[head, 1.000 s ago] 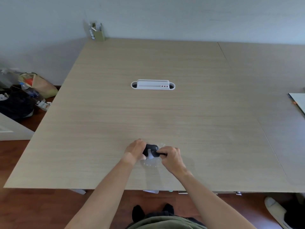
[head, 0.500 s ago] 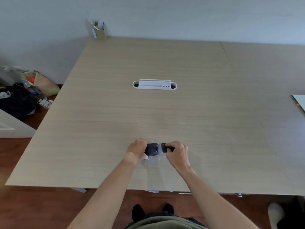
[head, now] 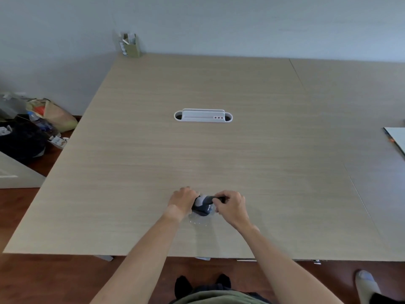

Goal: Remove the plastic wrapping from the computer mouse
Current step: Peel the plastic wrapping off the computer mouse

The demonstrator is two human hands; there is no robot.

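A dark computer mouse (head: 203, 206) sits between both hands, low over the near part of the wooden table (head: 219, 154). My left hand (head: 183, 201) grips its left end. My right hand (head: 230, 206) pinches its right end, fingers curled over the top. Clear plastic wrapping (head: 199, 220) hangs crumpled under the mouse and rests on the table just in front of it. Part of the mouse looks pale, covered by film or glare; I cannot tell which.
A white cable-port tray (head: 203, 116) is set into the table's middle. A small cardboard holder (head: 131, 46) stands at the far left corner. A white sheet (head: 397, 139) lies at the right edge. Bags and a bottle (head: 37, 123) sit on the floor left.
The mouse has tilted between the hands, its right end raised. My right hand has shifted its pinch from the mouse's end onto its top. The wrapping stays bunched underneath.
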